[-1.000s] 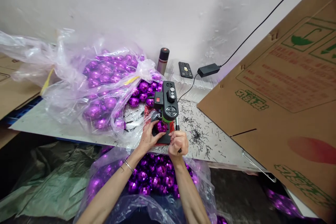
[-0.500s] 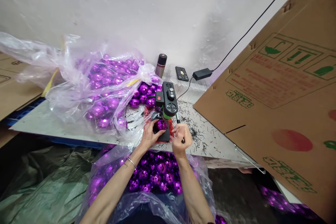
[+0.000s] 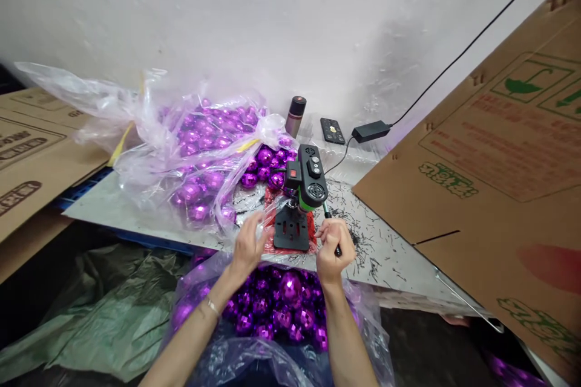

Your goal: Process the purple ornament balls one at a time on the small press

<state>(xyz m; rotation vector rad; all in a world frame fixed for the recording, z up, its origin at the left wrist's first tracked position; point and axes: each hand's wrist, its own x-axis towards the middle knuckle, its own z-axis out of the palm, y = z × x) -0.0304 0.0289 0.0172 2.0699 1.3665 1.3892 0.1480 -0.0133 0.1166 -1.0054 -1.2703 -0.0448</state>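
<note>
A small black bench drill press (image 3: 312,178) with a green ring stands on the table over its slotted black base plate (image 3: 291,236); no ball sits on the plate. My right hand (image 3: 336,248) is wrapped round the black-gripped lever at the machine's right side. Just left of the base plate, my left hand (image 3: 247,248) holds nothing, its fingers apart and slightly blurred. Below the table edge, between my forearms, an open clear bag holds many shiny purple faceted balls (image 3: 282,317). One larger-looking purple ball (image 3: 291,287) shows at the top of them, nearest the plate.
A knotted clear bag (image 3: 200,157) of purple balls covers the table's left side. Behind stand a flask (image 3: 296,116), a phone (image 3: 332,130) and a black power adapter (image 3: 371,131). Dark shavings (image 3: 358,217) litter the right side, beside a large cardboard box (image 3: 490,193).
The purple ball my left hand held on the base plate is gone from there. My left hand has moved off the plate and opened. My right hand stays on the lever; the view has shifted.
</note>
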